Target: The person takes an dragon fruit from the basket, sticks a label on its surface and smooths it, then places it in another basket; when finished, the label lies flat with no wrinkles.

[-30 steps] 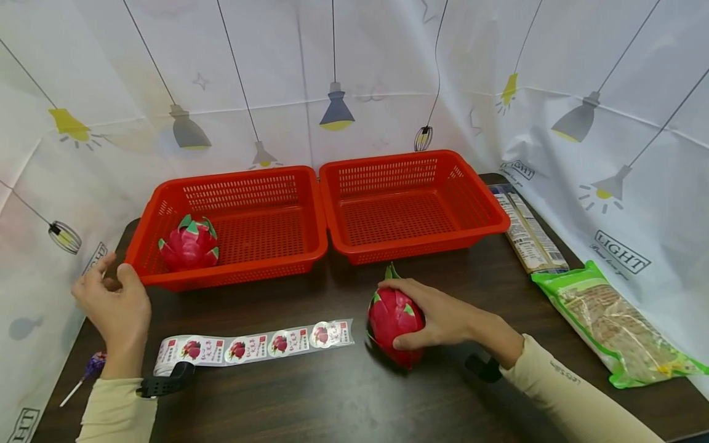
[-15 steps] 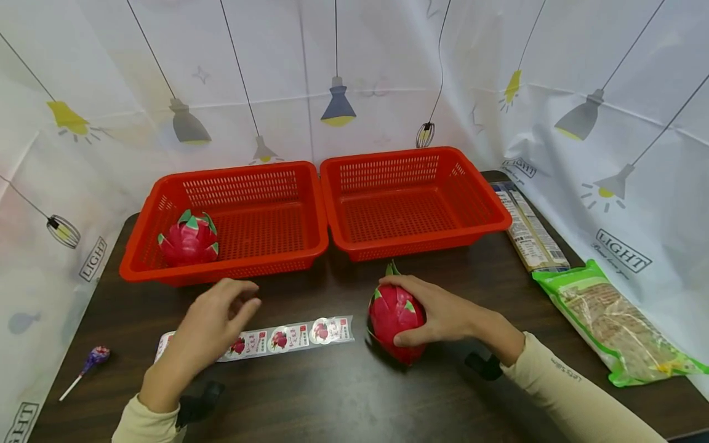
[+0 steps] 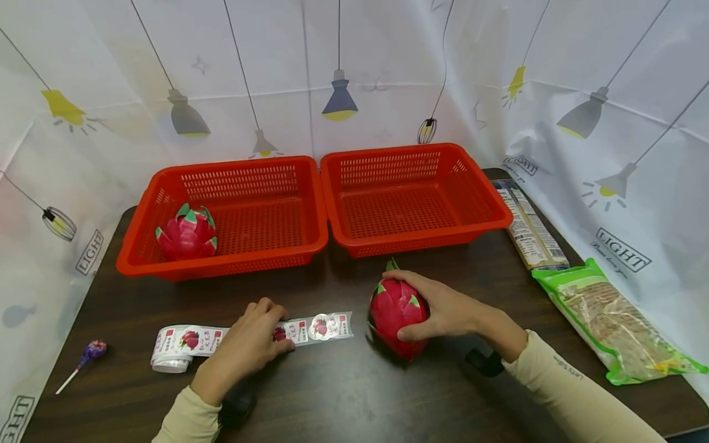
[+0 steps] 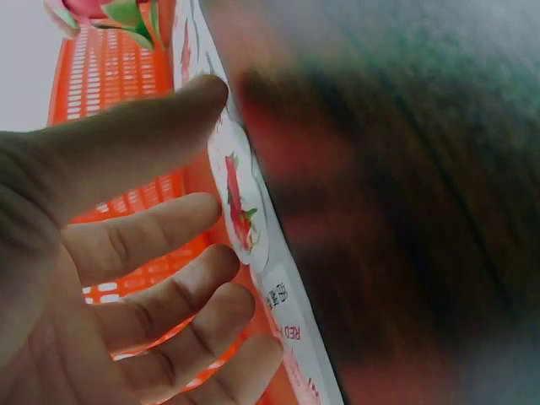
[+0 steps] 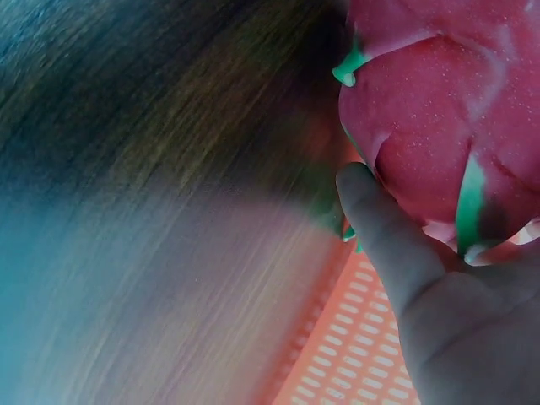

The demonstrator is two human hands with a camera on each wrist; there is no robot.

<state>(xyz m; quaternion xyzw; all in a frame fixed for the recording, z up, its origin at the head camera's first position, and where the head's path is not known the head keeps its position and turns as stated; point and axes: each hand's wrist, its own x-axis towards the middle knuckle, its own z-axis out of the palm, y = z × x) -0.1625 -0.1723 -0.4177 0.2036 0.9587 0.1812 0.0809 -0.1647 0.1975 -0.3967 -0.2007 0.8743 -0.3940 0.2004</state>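
Observation:
My right hand (image 3: 445, 311) grips a red dragon fruit (image 3: 394, 317) with green-tipped scales, which rests on the dark table right of centre. In the right wrist view the thumb lies along the side of the dragon fruit (image 5: 447, 110). My left hand (image 3: 249, 344) is over the middle of a strip of dragon fruit stickers (image 3: 335, 326), whose rolled end lies to the left. Seen from the left wrist, the thumb and lightly bent fingertips are at the sticker strip (image 4: 239, 198), without a clear pinch. Part of the strip is hidden under this hand.
Two red plastic baskets stand side by side at the back; the left basket (image 3: 266, 259) holds another dragon fruit (image 3: 188, 237), and the right basket (image 3: 421, 240) is beside it. A lollipop (image 3: 91, 354) lies far left. A green-edged food bag (image 3: 615, 326) and a flat package (image 3: 534, 231) lie right.
My left hand has come from beside the left basket, rightward and down onto the sticker strip. The right hand keeps its grip on the dragon fruit in nearly the same place.

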